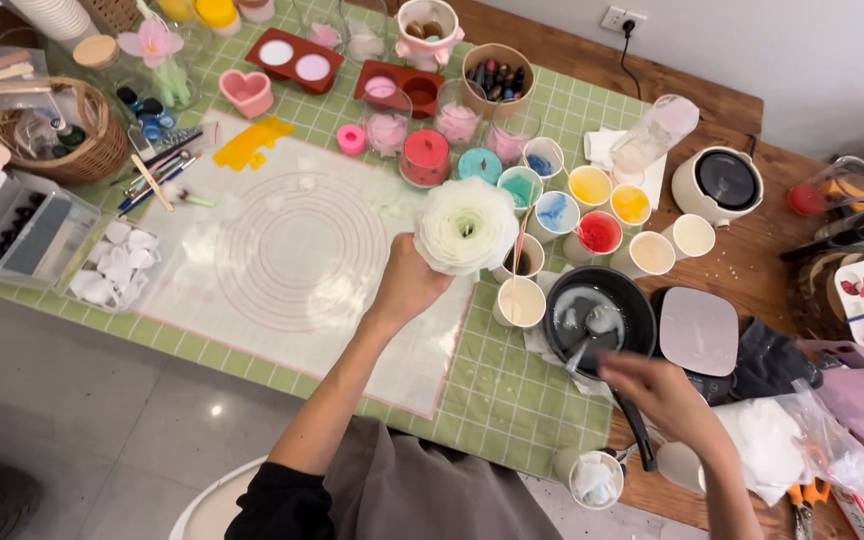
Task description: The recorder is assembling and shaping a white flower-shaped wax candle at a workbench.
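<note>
My left hand (407, 285) holds up a white, many-petalled flower (468, 226) above the right edge of a white silicone mat (292, 250) with printed circles. My right hand (657, 385) reaches over a small black pan (597, 318) with pale melted liquid in it, fingers closed on a thin tool that dips into the pan; what the tool is stays unclear. The pan's black handle (637, 430) runs under my right hand toward me.
Several paper cups of coloured liquid (592, 215) stand behind the pan on a green checked cloth (497, 385). A white pot (717, 182), a grey square pad (698, 330), a wicker basket (72, 135), red moulds (295, 60) and a box of white petals (117, 265) surround the mat.
</note>
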